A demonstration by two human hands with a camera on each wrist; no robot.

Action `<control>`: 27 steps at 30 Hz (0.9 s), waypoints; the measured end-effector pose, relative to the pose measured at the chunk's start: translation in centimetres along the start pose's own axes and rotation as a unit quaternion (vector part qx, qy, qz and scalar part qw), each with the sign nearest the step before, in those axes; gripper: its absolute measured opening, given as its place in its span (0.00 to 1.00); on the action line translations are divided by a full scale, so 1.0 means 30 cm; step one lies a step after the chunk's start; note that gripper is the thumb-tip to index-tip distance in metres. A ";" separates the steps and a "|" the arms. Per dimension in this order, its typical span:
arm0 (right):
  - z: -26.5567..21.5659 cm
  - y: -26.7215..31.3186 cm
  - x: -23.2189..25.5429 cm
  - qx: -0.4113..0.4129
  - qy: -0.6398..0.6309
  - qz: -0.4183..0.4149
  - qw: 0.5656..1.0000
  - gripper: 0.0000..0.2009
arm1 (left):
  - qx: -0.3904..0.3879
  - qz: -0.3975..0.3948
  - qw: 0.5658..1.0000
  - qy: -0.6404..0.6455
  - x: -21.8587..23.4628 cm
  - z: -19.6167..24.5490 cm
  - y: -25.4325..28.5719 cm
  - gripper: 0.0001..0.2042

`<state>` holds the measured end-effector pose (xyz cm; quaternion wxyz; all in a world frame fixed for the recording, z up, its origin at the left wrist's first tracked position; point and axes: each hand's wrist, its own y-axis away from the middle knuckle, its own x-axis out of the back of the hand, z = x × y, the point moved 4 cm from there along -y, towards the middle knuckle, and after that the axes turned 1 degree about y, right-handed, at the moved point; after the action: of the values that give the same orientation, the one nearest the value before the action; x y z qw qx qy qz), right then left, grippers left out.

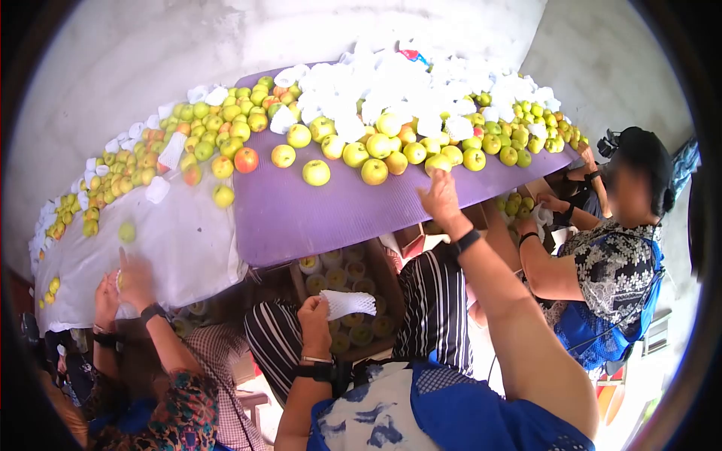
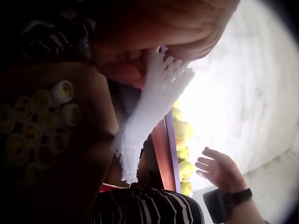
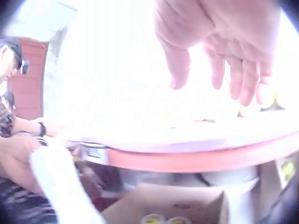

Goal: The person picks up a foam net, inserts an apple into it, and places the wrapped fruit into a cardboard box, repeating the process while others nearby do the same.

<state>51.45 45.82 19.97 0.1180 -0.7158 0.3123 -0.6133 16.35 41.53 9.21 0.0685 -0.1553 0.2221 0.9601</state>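
Observation:
My left hand (image 1: 314,325) pinches one end of a white foam net sleeve (image 1: 350,303), held above the lap. Close up in the left wrist view, the sleeve (image 2: 152,100) hangs down flattened, its mesh end by the fingers. My right hand (image 1: 441,198) reaches over the purple-covered table's near edge, its fingertips right at a yellow-green apple (image 1: 438,164) in the front row. Seen in the right wrist view, the right hand's fingers (image 3: 236,77) are spread and slightly bent, with nothing in the grasp.
Many apples (image 1: 316,173) and a heap of white foam sleeves (image 1: 383,83) cover the purple table (image 1: 301,218). Below its edge stands a cardboard box (image 2: 100,93) of sleeved apples. People sit on both sides; the left person's hands (image 1: 135,282) work close by.

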 end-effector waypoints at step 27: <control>0.245 -0.046 0.007 -0.211 -0.294 -0.084 0.928 0.18 | 0.032 -0.009 0.999 0.011 -0.006 -0.025 -0.007 0.04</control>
<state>58.87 45.20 19.28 -0.0008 -0.8961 0.3244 -0.3030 16.77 41.37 8.57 0.0797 -0.1654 0.2520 0.9501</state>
